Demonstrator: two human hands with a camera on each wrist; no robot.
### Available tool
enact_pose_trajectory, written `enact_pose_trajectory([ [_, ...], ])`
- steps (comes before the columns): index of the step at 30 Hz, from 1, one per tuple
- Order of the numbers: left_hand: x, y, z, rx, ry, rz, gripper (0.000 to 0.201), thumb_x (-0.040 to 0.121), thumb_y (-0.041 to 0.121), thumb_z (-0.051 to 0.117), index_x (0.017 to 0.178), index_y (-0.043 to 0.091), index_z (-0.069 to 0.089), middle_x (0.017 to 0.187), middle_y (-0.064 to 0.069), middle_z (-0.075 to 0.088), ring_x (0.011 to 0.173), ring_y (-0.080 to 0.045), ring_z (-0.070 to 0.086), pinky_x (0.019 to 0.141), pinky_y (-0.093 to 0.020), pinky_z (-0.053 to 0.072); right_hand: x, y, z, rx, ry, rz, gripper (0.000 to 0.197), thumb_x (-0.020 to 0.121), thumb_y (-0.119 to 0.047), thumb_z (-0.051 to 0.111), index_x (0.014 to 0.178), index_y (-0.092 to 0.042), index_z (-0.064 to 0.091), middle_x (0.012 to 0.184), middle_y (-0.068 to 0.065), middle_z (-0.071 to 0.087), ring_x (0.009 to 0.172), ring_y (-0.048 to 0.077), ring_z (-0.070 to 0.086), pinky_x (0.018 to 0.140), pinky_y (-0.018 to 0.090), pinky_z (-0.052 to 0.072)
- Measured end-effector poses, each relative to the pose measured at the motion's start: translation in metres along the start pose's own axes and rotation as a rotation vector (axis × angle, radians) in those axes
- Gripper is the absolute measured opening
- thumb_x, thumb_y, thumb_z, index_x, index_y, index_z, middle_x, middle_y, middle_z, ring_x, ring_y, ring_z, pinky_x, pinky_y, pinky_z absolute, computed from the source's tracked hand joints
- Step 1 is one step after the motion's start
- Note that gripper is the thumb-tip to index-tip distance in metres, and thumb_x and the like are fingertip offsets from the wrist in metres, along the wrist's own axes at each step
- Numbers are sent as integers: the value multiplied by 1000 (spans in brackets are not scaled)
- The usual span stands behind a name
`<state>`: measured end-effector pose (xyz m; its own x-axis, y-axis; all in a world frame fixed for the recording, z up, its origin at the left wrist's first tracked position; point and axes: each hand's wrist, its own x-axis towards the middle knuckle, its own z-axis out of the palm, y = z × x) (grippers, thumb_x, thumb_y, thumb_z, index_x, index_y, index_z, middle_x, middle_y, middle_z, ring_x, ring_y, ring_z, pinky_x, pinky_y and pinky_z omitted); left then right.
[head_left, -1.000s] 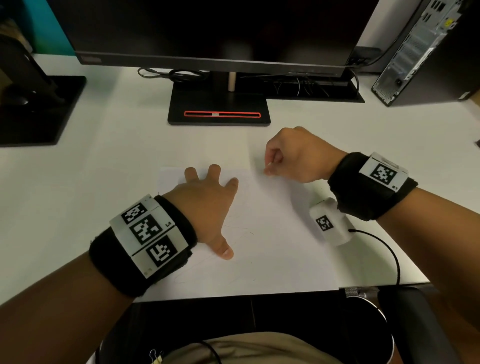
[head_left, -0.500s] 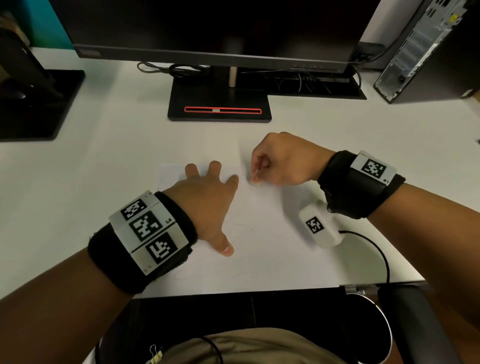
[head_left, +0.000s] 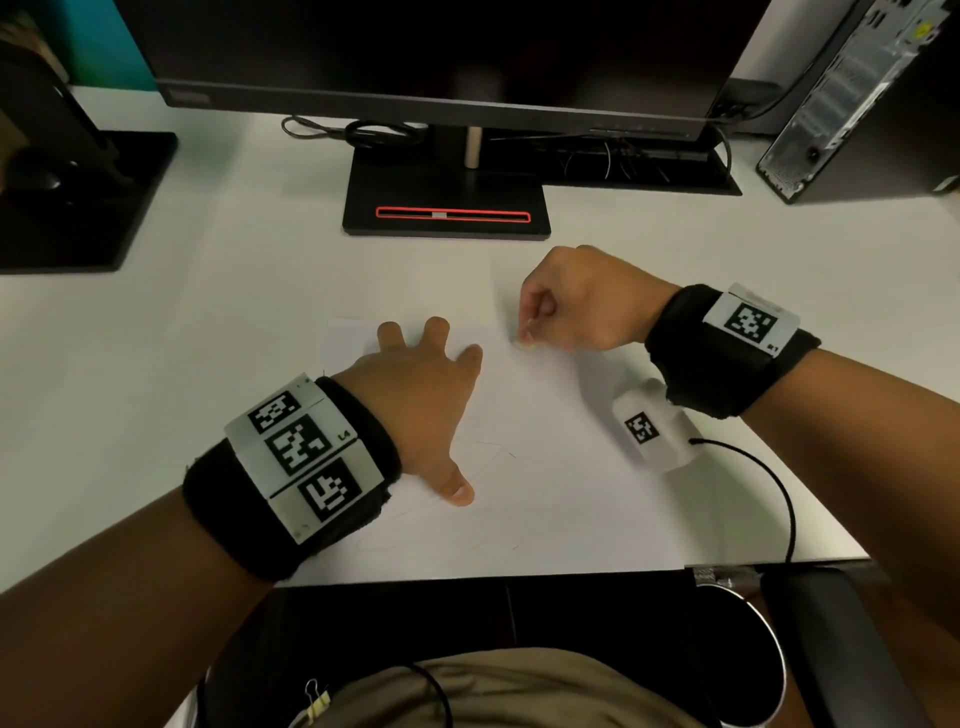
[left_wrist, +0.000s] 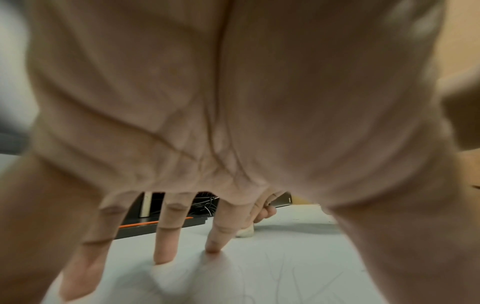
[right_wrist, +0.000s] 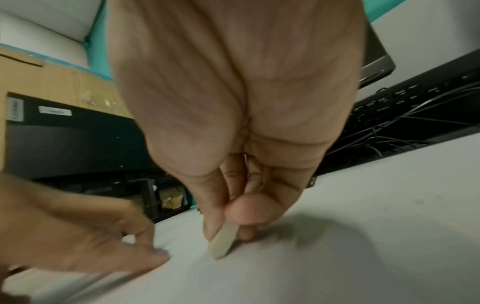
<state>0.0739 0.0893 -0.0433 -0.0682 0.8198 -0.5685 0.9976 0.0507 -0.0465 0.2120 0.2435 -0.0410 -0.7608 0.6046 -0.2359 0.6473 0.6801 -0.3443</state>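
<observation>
A white sheet of paper (head_left: 545, 493) with faint pencil lines lies on the white desk (head_left: 234, 338). My left hand (head_left: 421, 384) presses flat on the sheet's left part with its fingers (left_wrist: 166, 236) spread and straight. My right hand (head_left: 527, 332) is curled and pinches a small white eraser (head_left: 521, 341) between thumb and fingers. The eraser (right_wrist: 223, 242) has its tip down on the paper near the sheet's far edge. It sits just right of my left index finger. The left wrist view shows the eraser (left_wrist: 245, 232) behind my fingers.
A monitor stand (head_left: 447, 208) with a red slot sits beyond the paper. A second black base (head_left: 78, 208) is at the far left, and a PC tower (head_left: 857, 104) at the far right. Cables and a keyboard (head_left: 649, 166) lie behind. The desk's near edge (head_left: 779, 564) is close.
My right hand with the eraser slid left toward my left index finger, then slightly back right. My left hand stayed flat on the paper.
</observation>
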Motion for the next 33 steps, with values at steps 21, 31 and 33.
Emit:
enact_pose_trajectory([
  [21, -3, -1, 2, -16, -5, 1, 121, 60, 70, 80, 149, 14, 21, 148, -5, 17, 130, -36, 26, 80, -41, 53, -3, -20, 7, 25, -50, -57, 13, 87, -30, 76, 88, -17, 77, 76, -6, 73, 72, 8, 66, 64, 19, 48],
  [31, -5, -2, 3, -25, 1, 0, 122, 60, 70, 80, 149, 10, 22, 147, -4, 17, 129, -36, 26, 82, -42, 54, -1, -21, 5, 35, 2, -23, 12, 87, -27, 75, 83, -16, 75, 69, -12, 65, 71, 9, 64, 70, 24, 53],
  [33, -5, -2, 2, -30, 0, 2, 122, 60, 70, 80, 149, 10, 22, 147, -3, 17, 130, -36, 25, 82, -43, 54, -4, -22, 9, 87, -29, 1, 12, 87, -29, 77, 84, -17, 75, 66, -11, 66, 63, 4, 62, 66, 23, 52],
])
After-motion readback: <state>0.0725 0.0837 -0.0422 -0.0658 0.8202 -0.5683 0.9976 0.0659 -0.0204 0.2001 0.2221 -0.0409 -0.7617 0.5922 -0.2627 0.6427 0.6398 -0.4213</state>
